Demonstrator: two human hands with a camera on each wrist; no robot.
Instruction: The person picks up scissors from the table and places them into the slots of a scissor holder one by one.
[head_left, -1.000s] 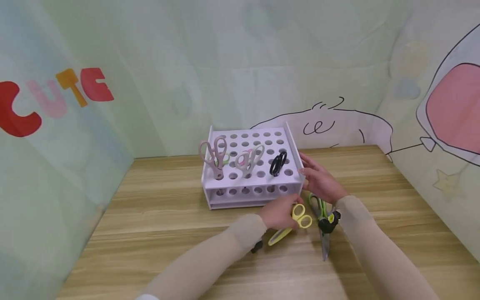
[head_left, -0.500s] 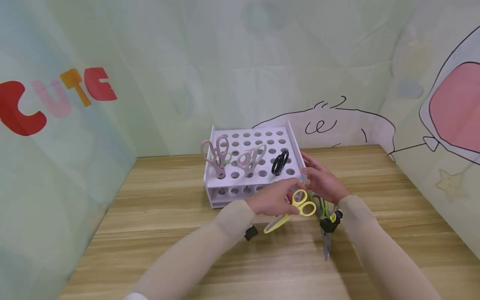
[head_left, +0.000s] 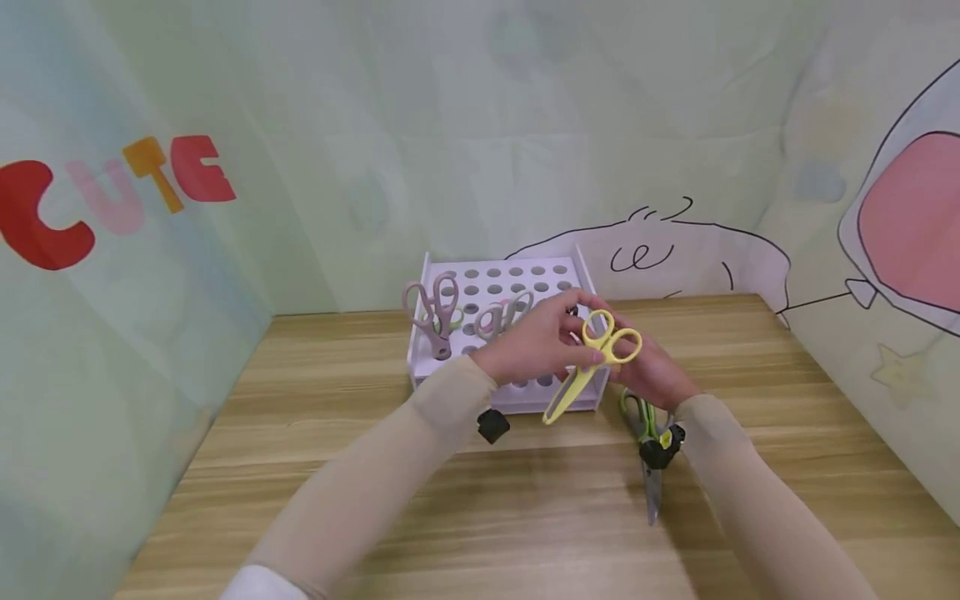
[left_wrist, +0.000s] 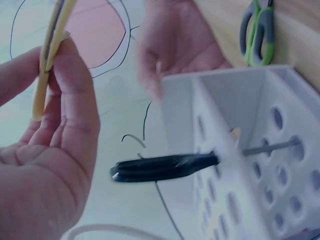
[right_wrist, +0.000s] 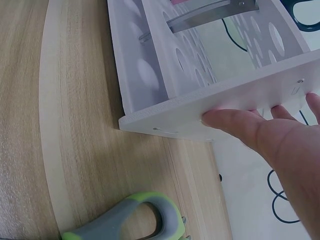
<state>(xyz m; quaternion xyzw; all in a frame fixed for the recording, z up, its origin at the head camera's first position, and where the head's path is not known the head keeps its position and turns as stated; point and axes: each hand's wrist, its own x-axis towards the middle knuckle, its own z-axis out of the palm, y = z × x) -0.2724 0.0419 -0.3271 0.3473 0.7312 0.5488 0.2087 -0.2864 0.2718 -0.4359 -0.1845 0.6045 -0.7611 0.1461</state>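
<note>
Yellow scissors (head_left: pixel 573 392) hang in the air before the white rack's front right part, blades pointing down and left. My left hand (head_left: pixel 534 340) pinches them near the handle rings between thumb and fingers. In the left wrist view the yellow scissors (left_wrist: pixel 53 37) show edge-on. My right hand (head_left: pixel 651 367) rests its fingertips on the rack's right side panel (right_wrist: pixel 190 116), fingers mostly straight. Black-handled scissors (left_wrist: pixel 165 168) stand in a hole of the rack near that side; the left hand mostly hides them in the head view.
Mauve scissors (head_left: pixel 440 337) and light grey scissors (head_left: pixel 489 325) stand in the rack's left and middle holes. Green-and-grey scissors (head_left: pixel 647 423) lie on the wooden table (head_left: pixel 322 400) by the right wrist. A printed cloth wall (head_left: pixel 360 150) rises behind the rack.
My left hand has lifted the yellow scissors off the table, up and slightly right, to before the rack. My right hand stays at the rack's right side.
</note>
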